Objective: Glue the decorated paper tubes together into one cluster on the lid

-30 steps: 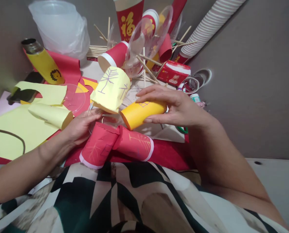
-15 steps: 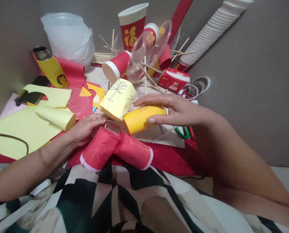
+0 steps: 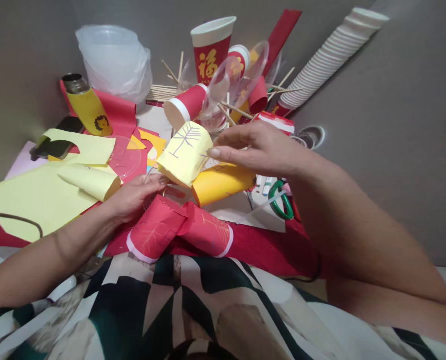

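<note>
Between my hands, four-way clustered, are a pale yellow paper cylinder (image 3: 185, 150) with a drawn tree, an orange-yellow paper cylinder (image 3: 225, 184) and two red paper cylinders (image 3: 157, 225) with pink-white rims. My left hand (image 3: 142, 195) is closed at the cluster's left side, around the edge of what looks like a clear plastic piece (image 3: 176, 194), partly hidden. With thumb and fingers, my right hand (image 3: 249, 145) pinches the right edge of the pale yellow cylinder, above the orange-yellow one. Its far fingertips are hidden behind the paper.
Pale yellow sheets (image 3: 39, 200) and a yellow bottle (image 3: 88, 110) are at left. Behind stand a plastic tub (image 3: 112, 62), red-and-white paper cups (image 3: 211, 50) and wooden sticks (image 3: 163, 92). Green-handled scissors (image 3: 281, 200) lie right, below a leaning cup stack (image 3: 331, 60).
My right hand has moved up from the orange-yellow cylinder to the edge of the pale yellow one. The left hand keeps its hold; the view has shifted slightly.
</note>
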Available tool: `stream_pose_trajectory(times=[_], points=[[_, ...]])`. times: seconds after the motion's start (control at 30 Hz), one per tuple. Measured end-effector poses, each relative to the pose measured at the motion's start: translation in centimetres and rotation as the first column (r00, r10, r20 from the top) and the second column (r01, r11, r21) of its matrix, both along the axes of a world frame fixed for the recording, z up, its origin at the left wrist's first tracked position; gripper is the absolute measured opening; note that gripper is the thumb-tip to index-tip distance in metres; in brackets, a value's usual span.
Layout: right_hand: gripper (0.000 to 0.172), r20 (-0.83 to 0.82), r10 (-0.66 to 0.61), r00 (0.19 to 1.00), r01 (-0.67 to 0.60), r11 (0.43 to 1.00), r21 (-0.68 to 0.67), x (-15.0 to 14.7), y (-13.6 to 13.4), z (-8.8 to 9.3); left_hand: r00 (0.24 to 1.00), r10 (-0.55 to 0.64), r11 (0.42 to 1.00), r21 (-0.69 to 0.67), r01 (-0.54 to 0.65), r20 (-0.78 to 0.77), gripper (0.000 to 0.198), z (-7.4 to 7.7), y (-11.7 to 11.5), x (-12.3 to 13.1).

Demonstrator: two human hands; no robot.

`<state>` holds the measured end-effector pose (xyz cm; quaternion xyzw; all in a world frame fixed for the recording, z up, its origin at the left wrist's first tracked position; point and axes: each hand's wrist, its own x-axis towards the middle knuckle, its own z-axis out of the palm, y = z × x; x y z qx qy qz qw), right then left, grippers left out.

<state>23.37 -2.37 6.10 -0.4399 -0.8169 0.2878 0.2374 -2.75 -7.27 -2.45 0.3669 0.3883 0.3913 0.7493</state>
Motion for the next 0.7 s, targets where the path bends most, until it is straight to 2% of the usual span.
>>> stream_pose_trajectory(times=[0.07, 0.1, 0.2, 0.3, 0.4, 0.5, 0.6, 0.7], points=[[0.053, 0.102, 0.038, 0.994, -0.039, 0.999, 0.012, 0.0, -0.3, 0.0, 0.999, 0.043, 0.999, -0.012, -0.043, -0.006, 0.026, 0.0, 0.1, -0.2], [0.056, 0.098, 0.030, 0.995, -0.033, 0.999, 0.025, 0.1, -0.4, -0.1, 0.997, 0.070, 0.997, -0.021, -0.071, -0.013, 0.026, 0.1, 0.1, -0.2], [0.080, 0.059, 0.050, 0.997, -0.053, 0.998, 0.044, 0.6, -0.6, -0.7, 0.990, 0.139, 0.988, -0.060, -0.140, -0.026, 0.022, 0.4, 0.1, -0.2], [0.099, 0.030, 0.145, 0.989, -0.146, 0.989, 0.009, 1.6, -0.7, -1.9, 0.992, 0.124, 0.977, -0.171, -0.127, -0.024, 0.016, 0.9, 0.2, 0.0], [0.109, 0.020, 0.205, 0.979, -0.206, 0.978, 0.026, 2.6, -1.0, -3.2, 0.989, 0.138, 0.948, -0.284, -0.147, -0.049, 0.012, 0.9, 0.4, 0.3], [0.109, 0.054, 0.227, 0.972, -0.231, 0.970, 0.078, 3.0, -1.4, -4.0, 0.989, 0.120, 0.936, -0.323, -0.140, -0.081, 0.013, 0.6, 0.6, 0.5], [0.105, 0.094, 0.264, 0.960, -0.274, 0.956, 0.108, 2.9, -1.8, -4.4, 0.995, 0.038, 0.951, -0.301, -0.064, -0.091, 0.013, 0.4, 0.7, 0.6], [0.100, 0.127, 0.307, 0.943, -0.322, 0.939, 0.121, 2.6, -2.0, -4.8, 0.989, 0.034, 0.963, -0.261, -0.072, -0.147, 0.012, 0.3, 0.6, 0.7]])
